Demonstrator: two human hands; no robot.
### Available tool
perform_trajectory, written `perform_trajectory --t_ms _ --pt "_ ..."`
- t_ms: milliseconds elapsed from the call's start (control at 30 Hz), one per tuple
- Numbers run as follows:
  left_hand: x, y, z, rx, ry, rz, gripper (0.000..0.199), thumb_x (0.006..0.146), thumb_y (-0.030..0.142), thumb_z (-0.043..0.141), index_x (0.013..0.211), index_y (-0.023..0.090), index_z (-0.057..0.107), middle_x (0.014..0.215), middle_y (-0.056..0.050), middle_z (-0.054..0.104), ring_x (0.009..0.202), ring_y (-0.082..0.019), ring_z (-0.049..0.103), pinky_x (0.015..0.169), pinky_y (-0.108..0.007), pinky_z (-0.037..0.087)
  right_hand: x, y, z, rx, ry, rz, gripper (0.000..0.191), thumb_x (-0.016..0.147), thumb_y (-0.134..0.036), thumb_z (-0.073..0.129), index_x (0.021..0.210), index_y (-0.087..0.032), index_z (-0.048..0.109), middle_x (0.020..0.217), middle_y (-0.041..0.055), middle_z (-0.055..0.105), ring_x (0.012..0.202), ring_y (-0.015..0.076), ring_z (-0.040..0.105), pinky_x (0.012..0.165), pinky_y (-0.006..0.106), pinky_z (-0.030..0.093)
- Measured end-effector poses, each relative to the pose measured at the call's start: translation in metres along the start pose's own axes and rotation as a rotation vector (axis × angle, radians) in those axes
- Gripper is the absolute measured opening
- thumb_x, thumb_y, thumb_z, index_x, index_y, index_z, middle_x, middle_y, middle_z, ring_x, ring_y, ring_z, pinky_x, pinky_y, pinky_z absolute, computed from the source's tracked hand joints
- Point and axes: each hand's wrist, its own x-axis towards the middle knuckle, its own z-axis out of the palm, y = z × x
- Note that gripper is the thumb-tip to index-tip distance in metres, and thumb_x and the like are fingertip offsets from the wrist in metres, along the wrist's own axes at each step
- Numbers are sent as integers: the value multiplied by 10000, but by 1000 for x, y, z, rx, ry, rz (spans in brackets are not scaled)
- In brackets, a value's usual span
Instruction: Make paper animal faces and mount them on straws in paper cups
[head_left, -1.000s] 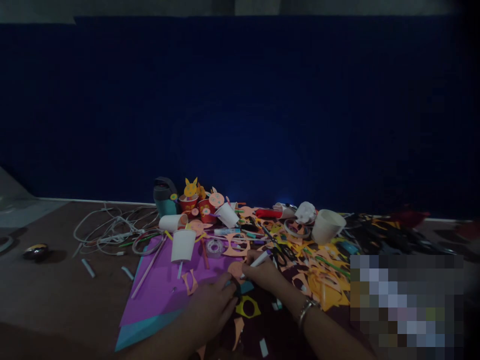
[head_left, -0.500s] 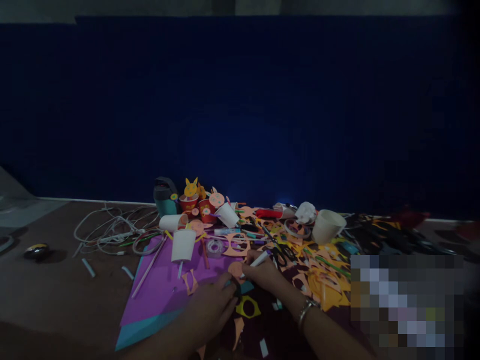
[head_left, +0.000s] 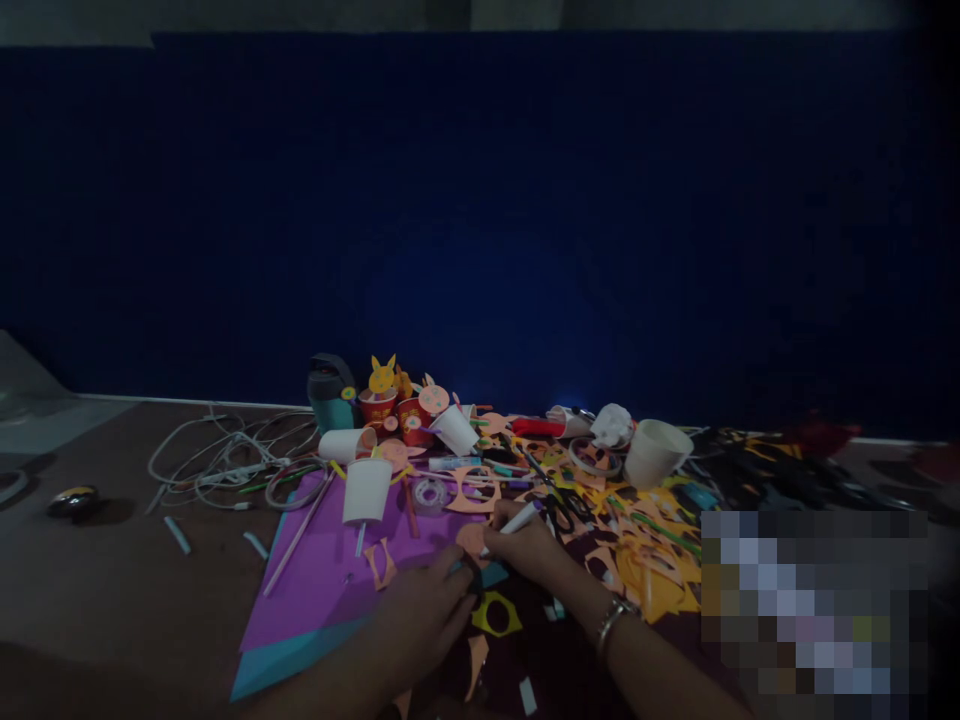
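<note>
In my right hand (head_left: 529,548) is a white marker pen (head_left: 519,518) with a purple end. Its tip points down at a small round orange paper disc (head_left: 471,540). Curled fingers of my left hand (head_left: 431,605) pinch the disc's near left edge; the fingertips are partly hidden. A dark, rounded thing beside those fingers is too dim to make out. Just below the hands lies a yellow paper cutout (head_left: 496,613) with a hole. An orange scrap (head_left: 381,564) rests left of them on purple paper (head_left: 315,570).
An upturned white paper cup (head_left: 367,492) and a tape roll (head_left: 430,494) stand beyond my left hand. Scissors (head_left: 562,505) and yellow paper scraps (head_left: 652,580) spread to the right. Red cups (head_left: 377,410), a teal bottle (head_left: 330,395) and tangled white cables (head_left: 225,460) lie farther back.
</note>
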Motion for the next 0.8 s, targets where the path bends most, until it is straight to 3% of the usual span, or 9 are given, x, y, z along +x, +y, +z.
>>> perform_trajectory --t_ms 800 --pt "-1 -2 4 -41 15 11 185 885 272 397 1015 261 528 1173 -21 541 750 -174 596 672 -310 469 4 5 1 -14 11 -13 136 636 -186 545 564 -198 431 433 -77 431 412 74 387 384 170 272"
